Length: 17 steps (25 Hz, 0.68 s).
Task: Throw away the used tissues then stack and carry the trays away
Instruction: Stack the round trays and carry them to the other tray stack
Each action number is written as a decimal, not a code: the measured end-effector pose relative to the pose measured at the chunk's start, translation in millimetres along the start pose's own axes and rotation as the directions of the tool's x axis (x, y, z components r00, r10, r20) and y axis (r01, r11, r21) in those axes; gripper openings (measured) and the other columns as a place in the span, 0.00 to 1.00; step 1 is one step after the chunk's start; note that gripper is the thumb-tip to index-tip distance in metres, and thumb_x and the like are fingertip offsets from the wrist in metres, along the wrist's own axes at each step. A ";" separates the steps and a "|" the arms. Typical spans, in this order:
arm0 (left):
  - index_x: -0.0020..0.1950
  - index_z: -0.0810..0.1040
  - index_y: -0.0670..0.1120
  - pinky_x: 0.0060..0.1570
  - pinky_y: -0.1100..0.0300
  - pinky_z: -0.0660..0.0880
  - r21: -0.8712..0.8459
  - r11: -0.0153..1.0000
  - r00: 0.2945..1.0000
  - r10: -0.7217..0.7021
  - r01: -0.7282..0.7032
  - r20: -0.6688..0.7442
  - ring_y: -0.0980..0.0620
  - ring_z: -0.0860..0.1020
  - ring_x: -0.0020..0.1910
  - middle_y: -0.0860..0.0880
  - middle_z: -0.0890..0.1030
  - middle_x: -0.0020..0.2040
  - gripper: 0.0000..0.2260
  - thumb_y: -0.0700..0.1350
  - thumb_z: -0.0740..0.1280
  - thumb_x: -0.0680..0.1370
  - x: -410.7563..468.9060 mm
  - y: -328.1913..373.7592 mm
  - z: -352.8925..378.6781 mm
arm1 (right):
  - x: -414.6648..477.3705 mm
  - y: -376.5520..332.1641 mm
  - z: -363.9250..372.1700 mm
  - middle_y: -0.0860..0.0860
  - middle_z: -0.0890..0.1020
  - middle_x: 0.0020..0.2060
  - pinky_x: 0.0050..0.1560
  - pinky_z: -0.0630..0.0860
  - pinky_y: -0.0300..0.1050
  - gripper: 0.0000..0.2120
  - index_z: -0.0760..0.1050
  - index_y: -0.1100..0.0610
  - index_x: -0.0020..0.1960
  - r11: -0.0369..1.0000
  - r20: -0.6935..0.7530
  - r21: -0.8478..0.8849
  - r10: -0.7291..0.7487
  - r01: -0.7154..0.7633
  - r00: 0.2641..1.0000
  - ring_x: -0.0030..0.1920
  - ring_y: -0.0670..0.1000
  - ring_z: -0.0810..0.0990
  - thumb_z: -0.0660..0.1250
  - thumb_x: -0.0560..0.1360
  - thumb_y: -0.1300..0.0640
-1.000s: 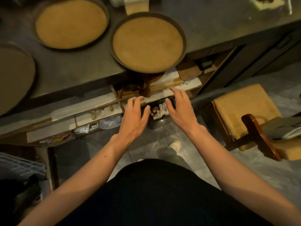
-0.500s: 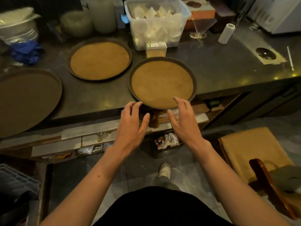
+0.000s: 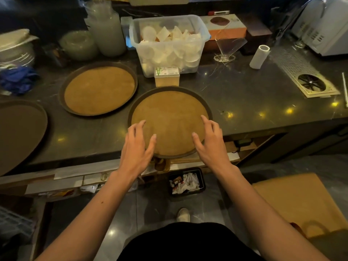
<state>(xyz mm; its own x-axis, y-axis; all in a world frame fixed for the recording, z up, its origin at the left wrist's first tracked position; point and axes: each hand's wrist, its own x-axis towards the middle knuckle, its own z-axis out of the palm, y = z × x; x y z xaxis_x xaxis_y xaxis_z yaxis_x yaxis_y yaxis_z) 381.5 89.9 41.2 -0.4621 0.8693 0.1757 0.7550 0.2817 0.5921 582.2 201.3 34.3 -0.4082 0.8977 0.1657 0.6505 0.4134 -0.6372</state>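
Three round brown trays with cork-coloured liners lie on the dark counter. The nearest tray [image 3: 169, 110] overhangs the counter's front edge. My left hand [image 3: 137, 146] hovers open over its near left rim, and my right hand [image 3: 209, 144] hovers open over its near right rim; neither grips it. A second tray [image 3: 98, 90] sits behind and to the left. The third tray [image 3: 18, 132] is partly cut off at the far left. On the floor below the counter edge a black bin [image 3: 185, 182] holds crumpled white tissues and wrappers.
Behind the near tray stand a small tissue box [image 3: 166, 77] and a clear tub of white cups [image 3: 169, 46]. A paper roll [image 3: 259, 56], a tipped glass [image 3: 227, 48] and a drain grate [image 3: 308, 81] lie to the right. A cushioned chair [image 3: 293, 202] stands at the lower right.
My view has lifted from the floor bin to the counter. Both open hands have risen from above the bin to the near rim of the nearest tray.
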 end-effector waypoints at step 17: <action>0.77 0.53 0.45 0.64 0.39 0.64 0.197 0.873 0.862 -0.478 0.445 0.167 0.34 0.60 0.70 0.36 0.59 0.73 0.36 0.58 0.65 0.76 102.5 -55.4 36.8 | 77.9 61.8 27.2 0.61 0.61 0.72 0.65 0.68 0.59 0.36 0.50 0.54 0.78 0.870 0.117 -0.111 0.492 -0.481 0.863 0.72 0.61 0.61 0.64 0.78 0.46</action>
<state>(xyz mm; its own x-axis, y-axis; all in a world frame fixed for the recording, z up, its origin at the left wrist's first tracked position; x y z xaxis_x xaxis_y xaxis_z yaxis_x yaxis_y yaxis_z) 309.4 178.4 -2.6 -0.6813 0.6832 -0.2629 0.5452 0.7132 0.4406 573.1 292.6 -12.7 -0.1069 0.9601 -0.2584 0.8333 -0.0552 -0.5501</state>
